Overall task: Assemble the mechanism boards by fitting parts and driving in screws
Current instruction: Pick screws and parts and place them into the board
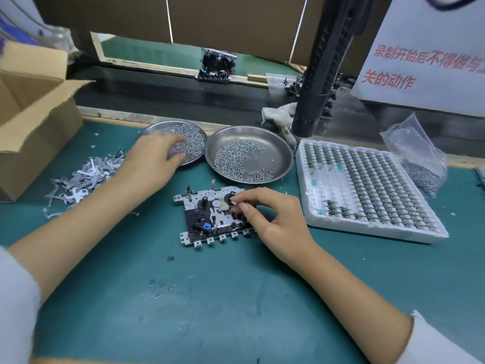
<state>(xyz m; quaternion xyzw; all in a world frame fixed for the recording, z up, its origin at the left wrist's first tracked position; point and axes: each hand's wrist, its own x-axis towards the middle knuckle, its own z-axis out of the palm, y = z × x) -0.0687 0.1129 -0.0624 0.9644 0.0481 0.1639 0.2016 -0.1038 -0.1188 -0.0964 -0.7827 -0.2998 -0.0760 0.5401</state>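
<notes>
One board (214, 215) lay on the mat (236, 298), partly fitted. Right hand (273, 219) pinched a small part onto it; left hand (154, 160) reached, fingers loose, into the screw dish (195, 156) (screws apparently undriven). Screwdriver (322, 74) hung unused.

Green bench mat (210, 298): mechanism board (210, 216), two screw dishes (249, 153), foam parts tray (367, 187), metal strips (84, 177), cardboard box (34, 127)

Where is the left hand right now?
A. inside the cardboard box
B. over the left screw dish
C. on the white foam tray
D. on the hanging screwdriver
B: the left hand reaches over the left screw dish, fingers down among the screws, while the right hand rests on the mechanism board.
</notes>
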